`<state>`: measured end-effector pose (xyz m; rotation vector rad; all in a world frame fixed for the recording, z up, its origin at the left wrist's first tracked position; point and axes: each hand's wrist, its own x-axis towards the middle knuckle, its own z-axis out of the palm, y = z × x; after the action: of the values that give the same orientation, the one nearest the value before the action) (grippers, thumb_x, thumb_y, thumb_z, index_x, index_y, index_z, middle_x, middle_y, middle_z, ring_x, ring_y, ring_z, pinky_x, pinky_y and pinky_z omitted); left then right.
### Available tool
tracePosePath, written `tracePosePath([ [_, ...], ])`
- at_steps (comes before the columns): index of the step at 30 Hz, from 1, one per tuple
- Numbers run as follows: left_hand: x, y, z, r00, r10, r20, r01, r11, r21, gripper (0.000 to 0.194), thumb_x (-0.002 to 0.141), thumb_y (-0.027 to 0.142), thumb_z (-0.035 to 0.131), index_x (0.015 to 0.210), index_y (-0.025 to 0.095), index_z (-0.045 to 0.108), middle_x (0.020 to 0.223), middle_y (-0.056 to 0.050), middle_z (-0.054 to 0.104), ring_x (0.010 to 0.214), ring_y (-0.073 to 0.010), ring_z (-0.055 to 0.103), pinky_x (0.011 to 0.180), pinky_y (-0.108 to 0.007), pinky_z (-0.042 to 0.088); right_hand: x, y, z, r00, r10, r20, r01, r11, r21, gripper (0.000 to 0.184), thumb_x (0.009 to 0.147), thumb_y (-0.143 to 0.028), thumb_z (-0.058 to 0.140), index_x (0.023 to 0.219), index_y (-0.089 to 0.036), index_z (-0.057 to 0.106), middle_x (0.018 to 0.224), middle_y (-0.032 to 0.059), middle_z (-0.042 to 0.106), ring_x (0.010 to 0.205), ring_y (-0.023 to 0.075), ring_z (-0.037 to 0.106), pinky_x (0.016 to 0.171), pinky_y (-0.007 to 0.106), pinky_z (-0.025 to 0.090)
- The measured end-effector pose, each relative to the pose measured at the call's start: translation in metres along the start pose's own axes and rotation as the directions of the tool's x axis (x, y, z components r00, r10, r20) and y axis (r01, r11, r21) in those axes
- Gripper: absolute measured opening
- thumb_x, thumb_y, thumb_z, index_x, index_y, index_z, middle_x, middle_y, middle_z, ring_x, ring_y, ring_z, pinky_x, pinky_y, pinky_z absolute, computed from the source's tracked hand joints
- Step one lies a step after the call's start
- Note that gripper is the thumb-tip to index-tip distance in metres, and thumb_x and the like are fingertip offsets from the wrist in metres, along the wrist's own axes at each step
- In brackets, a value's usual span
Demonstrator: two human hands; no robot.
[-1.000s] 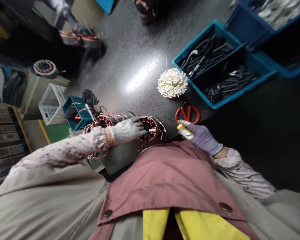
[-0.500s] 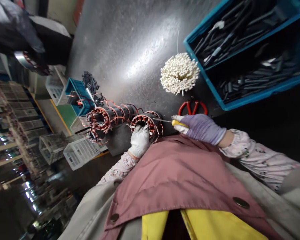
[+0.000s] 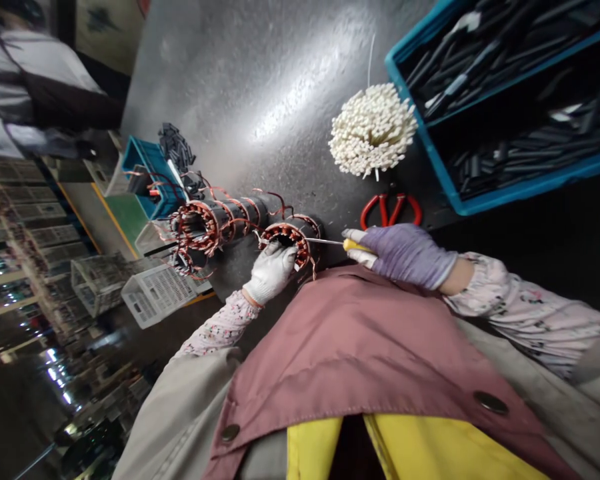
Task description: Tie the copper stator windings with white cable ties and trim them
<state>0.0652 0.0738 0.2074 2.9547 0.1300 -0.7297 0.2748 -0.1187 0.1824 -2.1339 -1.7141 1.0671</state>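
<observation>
My left hand (image 3: 271, 272), in a white knit glove, grips the near end of a motor stator (image 3: 293, 240) with copper windings, lying on its side at the table's front edge. My right hand (image 3: 399, 252), in a purple glove, is closed round a yellow-handled tool (image 3: 354, 245). Its thin metal shaft points left to the stator's rim. A row of further stators (image 3: 215, 223) lies just left of the held one, touching it.
Red-handled scissors (image 3: 391, 208) lie behind my right hand. A bundle of white sticks (image 3: 373, 130) stands beyond them. A blue bin (image 3: 500, 100) of black sleeves fills the back right. A small blue box (image 3: 147, 175) and white crates (image 3: 155, 297) sit left. Another person (image 3: 35, 87) is at far left.
My left hand has drawn back from across the stator's side to grip its near end. The tool's shaft has come to the stator's rim. The view has shifted closer and leftward.
</observation>
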Motion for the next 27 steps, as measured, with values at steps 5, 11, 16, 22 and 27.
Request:
tracePosePath([
  [5, -0.003, -0.01, 0.002, 0.997, 0.076, -0.004, -0.076, 0.997, -0.004, 0.031, 0.087, 0.017, 0.055, 0.117, 0.015, 0.062, 0.109, -0.011, 0.074, 0.098, -0.0213, 0.071, 0.106, -0.04, 0.048, 0.003, -0.003, -0.014, 0.99, 0.057, 0.126, -0.047, 0.996, -0.082, 0.052, 0.098, -0.043, 0.033, 0.142, -0.02, 0.05, 0.112, 0.0127, 0.071, 0.094, 0.0244, 0.068, 0.063, 0.028, 0.032],
  [11, -0.005, -0.011, 0.005, 0.991, 0.127, -0.047, -0.128, 0.991, -0.023, 0.029, 0.09, 0.016, 0.051, 0.116, 0.015, 0.063, 0.109, -0.011, 0.074, 0.098, -0.0192, 0.071, 0.105, -0.037, 0.049, 0.004, -0.001, -0.024, 0.984, 0.034, 0.176, -0.016, 0.994, -0.105, 0.051, 0.099, -0.044, 0.032, 0.14, -0.021, 0.052, 0.109, 0.0133, 0.071, 0.09, 0.0235, 0.067, 0.06, 0.027, 0.028],
  [16, -0.005, -0.009, 0.007, 0.973, 0.171, -0.155, -0.169, 0.985, 0.028, 0.027, 0.093, 0.014, 0.044, 0.113, 0.012, 0.063, 0.102, -0.011, 0.075, 0.093, -0.0175, 0.071, 0.102, -0.033, 0.049, 0.005, 0.0, -0.028, 0.979, 0.04, 0.198, -0.014, 0.991, -0.134, 0.051, 0.1, -0.046, 0.029, 0.137, -0.021, 0.054, 0.105, 0.0128, 0.072, 0.087, 0.0229, 0.067, 0.059, 0.027, 0.026],
  [22, -0.002, -0.006, 0.003, 0.983, 0.155, -0.1, -0.153, 0.988, 0.032, 0.027, 0.095, 0.013, 0.04, 0.11, 0.016, 0.062, 0.104, -0.006, 0.075, 0.092, -0.0149, 0.071, 0.102, -0.031, 0.049, 0.004, 0.001, -0.032, 0.976, 0.044, 0.212, -0.022, 0.994, -0.107, 0.05, 0.1, -0.044, 0.03, 0.136, -0.021, 0.055, 0.11, 0.0137, 0.072, 0.086, 0.0227, 0.067, 0.063, 0.027, 0.031],
  [27, -0.003, -0.004, 0.001, 0.989, 0.128, -0.073, -0.13, 0.992, -0.01, 0.027, 0.095, 0.016, 0.04, 0.112, 0.017, 0.062, 0.102, -0.006, 0.075, 0.091, -0.0168, 0.07, 0.102, -0.033, 0.049, 0.002, -0.003, -0.034, 0.975, 0.028, 0.222, -0.006, 0.995, -0.099, 0.05, 0.099, -0.043, 0.03, 0.134, -0.018, 0.056, 0.107, 0.0145, 0.072, 0.086, 0.0227, 0.067, 0.065, 0.027, 0.034],
])
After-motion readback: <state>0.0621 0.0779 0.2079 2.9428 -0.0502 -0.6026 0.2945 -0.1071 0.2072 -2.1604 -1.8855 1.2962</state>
